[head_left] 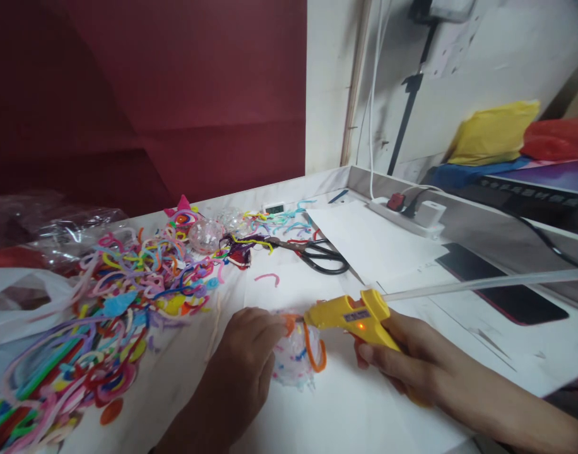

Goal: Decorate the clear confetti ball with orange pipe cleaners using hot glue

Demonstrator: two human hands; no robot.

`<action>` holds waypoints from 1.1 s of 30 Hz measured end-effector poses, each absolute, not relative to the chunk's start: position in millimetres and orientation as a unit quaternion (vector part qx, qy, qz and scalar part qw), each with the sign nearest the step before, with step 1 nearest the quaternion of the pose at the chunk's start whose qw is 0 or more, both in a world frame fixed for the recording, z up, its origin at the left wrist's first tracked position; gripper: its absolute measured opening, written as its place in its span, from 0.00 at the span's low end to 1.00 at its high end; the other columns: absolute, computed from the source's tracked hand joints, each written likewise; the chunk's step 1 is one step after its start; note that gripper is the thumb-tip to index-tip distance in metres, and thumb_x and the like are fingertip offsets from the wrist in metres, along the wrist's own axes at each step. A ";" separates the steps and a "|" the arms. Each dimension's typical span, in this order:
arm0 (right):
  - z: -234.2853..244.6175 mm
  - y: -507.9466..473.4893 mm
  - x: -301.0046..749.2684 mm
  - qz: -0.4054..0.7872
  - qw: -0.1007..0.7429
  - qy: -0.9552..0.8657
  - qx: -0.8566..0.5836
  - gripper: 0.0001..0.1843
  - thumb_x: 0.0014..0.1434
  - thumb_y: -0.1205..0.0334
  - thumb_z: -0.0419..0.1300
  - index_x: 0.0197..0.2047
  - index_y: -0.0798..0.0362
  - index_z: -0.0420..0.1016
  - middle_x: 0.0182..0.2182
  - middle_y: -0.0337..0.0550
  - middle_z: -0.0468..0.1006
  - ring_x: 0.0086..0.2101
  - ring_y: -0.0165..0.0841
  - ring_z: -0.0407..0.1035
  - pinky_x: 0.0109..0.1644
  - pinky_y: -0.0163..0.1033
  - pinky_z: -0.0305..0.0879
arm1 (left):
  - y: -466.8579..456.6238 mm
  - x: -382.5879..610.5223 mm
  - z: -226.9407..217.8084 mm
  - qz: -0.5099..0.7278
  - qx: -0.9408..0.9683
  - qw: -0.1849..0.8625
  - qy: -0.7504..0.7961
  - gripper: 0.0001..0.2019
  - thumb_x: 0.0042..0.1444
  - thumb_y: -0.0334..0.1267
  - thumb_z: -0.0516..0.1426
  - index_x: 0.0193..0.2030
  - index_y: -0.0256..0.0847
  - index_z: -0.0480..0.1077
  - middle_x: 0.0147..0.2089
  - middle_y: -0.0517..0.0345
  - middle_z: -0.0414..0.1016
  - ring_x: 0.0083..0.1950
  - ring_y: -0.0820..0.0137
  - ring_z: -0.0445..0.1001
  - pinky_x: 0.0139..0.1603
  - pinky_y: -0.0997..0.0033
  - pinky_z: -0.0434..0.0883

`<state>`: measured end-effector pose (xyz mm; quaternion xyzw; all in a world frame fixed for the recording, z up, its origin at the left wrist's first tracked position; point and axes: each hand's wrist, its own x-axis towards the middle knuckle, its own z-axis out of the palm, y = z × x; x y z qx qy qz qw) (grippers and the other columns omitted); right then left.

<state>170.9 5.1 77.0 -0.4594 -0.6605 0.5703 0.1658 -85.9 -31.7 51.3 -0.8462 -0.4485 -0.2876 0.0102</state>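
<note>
My left hand (244, 359) is closed round a small clear ball (293, 362) with coloured bits inside, resting on the white table (355, 410). An orange pipe cleaner piece (314, 353) curls over the ball. My right hand (402, 362) grips a yellow glue gun (355, 315) whose orange light is on. A long glue stick (483, 284) juts out of its back to the right. The gun's nozzle points left and touches the top of the ball next to my left fingers.
A heap of coloured pipe cleaner pieces (104, 315) covers the table's left side, with plastic bags (24, 296) beyond. Black scissors (317, 255), another clear ball (205, 234), a sheet of white paper (378, 243), a power strip (412, 214) and a dark phone (501, 284) lie further back and right.
</note>
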 end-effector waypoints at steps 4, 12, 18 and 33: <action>79.0 -0.2 172.5 0.558 0.158 -0.674 -0.457 0.13 0.57 0.50 0.54 0.35 0.52 0.65 0.24 0.34 0.62 0.22 0.26 0.55 0.20 0.30 0.50 | -31.9 -85.3 51.3 -0.295 -0.844 0.015 -0.448 0.18 0.57 0.21 0.46 0.49 0.38 0.70 0.46 0.51 0.76 0.50 0.62 0.70 0.54 0.54 0.68; 84.3 0.0 169.6 0.555 0.158 -0.675 -0.460 0.14 0.56 0.49 0.55 0.35 0.52 0.66 0.25 0.36 0.64 0.23 0.27 0.57 0.23 0.31 0.55 | -31.9 -84.7 55.1 -0.287 -0.846 0.020 -0.450 0.18 0.56 0.22 0.46 0.48 0.38 0.71 0.45 0.50 0.77 0.48 0.62 0.71 0.53 0.53 0.69; 76.9 3.4 171.4 0.563 0.173 -0.661 -0.465 0.13 0.57 0.50 0.56 0.34 0.52 0.64 0.24 0.35 0.64 0.22 0.27 0.57 0.21 0.31 0.52 | -31.1 -81.6 60.2 -0.299 -0.844 0.030 -0.445 0.18 0.55 0.21 0.47 0.46 0.37 0.72 0.43 0.50 0.77 0.46 0.63 0.72 0.49 0.56 0.72; 81.1 4.7 169.9 0.569 0.176 -0.663 -0.453 0.12 0.55 0.51 0.57 0.33 0.51 0.65 0.23 0.34 0.63 0.22 0.26 0.56 0.20 0.31 0.51 | -31.0 -82.5 57.6 -0.288 -0.845 0.031 -0.449 0.18 0.56 0.21 0.47 0.48 0.38 0.71 0.44 0.50 0.77 0.47 0.62 0.72 0.51 0.56 0.71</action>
